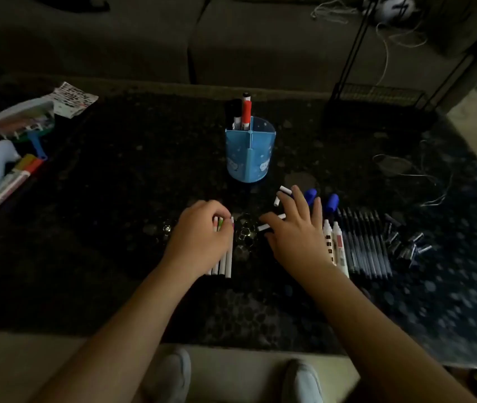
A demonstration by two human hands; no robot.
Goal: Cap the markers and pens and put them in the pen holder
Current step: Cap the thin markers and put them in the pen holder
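Thin white markers (227, 260) lie side by side on the tabletop (115, 199), the left hand (199, 237) with its grip curled round their tips, while the right hand (295, 231) spreads a wide grip over the loose white caps (285, 189), holding nothing. Early days, I'd say — only a red marker (246, 112) and a couple of dark ones stand in the blue pen holder (250, 152) behind the hands. To go: these thin ones, two fat white markers (336, 248) with their blue caps (310, 195), and the row of black pens (368, 248) beside its heap of caps (405, 244).
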